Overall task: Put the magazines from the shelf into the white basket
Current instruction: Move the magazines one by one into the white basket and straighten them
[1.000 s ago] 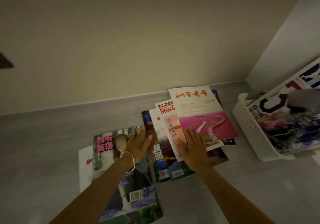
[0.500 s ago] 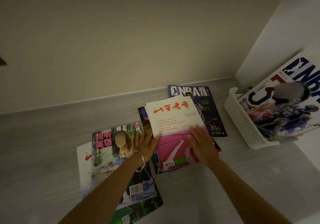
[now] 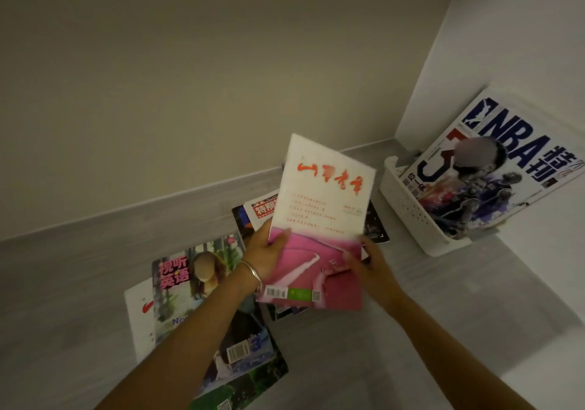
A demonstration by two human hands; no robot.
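A white and pink magazine (image 3: 319,219) with red title lettering is lifted off the shelf and tilted up. My left hand (image 3: 264,253) grips its left edge, thumb on the cover. My right hand (image 3: 368,262) holds its lower right edge. Under it a small pile of magazines (image 3: 262,211) stays on the grey shelf. Further left lies a magazine with a woman on its cover (image 3: 196,283), stacked on others. The white perforated basket (image 3: 408,210) stands at the right, with an NBA magazine (image 3: 493,169) leaning in it.
The grey shelf surface (image 3: 79,283) meets a beige back wall (image 3: 221,61), and a white side wall (image 3: 522,29) closes the right side just behind the basket. A silver bracelet (image 3: 253,272) sits on my left wrist.
Both hands went from lying flat on the pile to gripping the white and pink magazine, which has risen off the pile and tilted upward.
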